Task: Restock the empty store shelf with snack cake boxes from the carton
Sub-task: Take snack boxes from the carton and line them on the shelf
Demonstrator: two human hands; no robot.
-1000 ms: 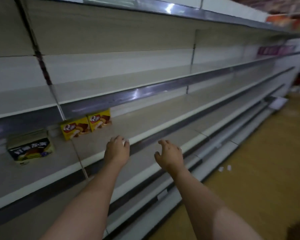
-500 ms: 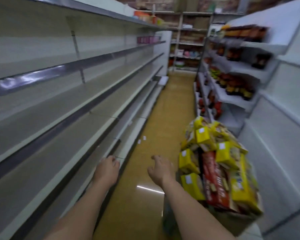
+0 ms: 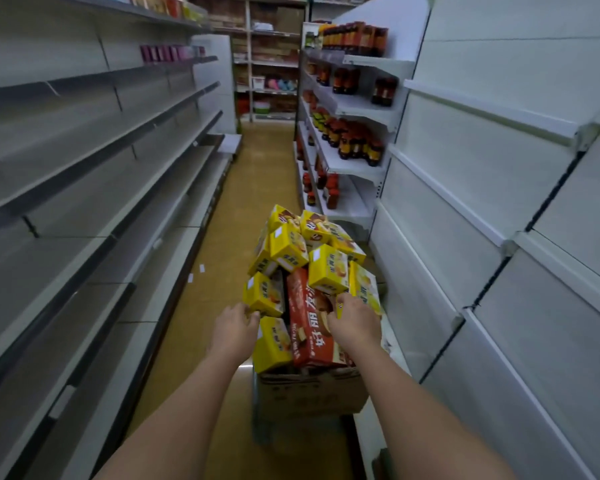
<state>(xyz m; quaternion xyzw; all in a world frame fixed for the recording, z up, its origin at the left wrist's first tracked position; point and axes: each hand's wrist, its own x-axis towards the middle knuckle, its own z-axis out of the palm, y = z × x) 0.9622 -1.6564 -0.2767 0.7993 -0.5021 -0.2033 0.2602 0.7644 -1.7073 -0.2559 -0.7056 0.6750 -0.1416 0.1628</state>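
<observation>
1. Both hands are in at the carton (image 3: pixel 312 393) now. The left hand (image 3: pixel 234 329) has its fingers loosely spread, fingertips touching the near lower corner of a yellow box (image 3: pixel 264 295) on the left side of the pile.
2. The right hand (image 3: pixel 355 320) is curled over the pile's right side, knuckles up, fingers bent round the edge of a yellow box there. Whether it truly grips that box I cannot tell.
3. The snack cake boxes (image 3: pixel 328 268) are heaped high above the carton's rim, tilted every way, with a long red box (image 3: pixel 309 327) lying lengthwise between the two hands.
4. The carton stands on the floor (image 3: pixel 257 188) hard against the base of the right shelving (image 3: pixel 465 237); open aisle runs along its left side and far ahead.
5. The empty shelf (image 3: pixel 84 202) lines the left edge of the aisle, tier on tier, bare grey boards with dark front strips.
6. Materials: brown cardboard carton, glossy printed card boxes, smooth yellow floor, white panels on the right.
7. Dark bottles (image 3: pixel 354 140) with orange labels fill the farther right shelves.
</observation>
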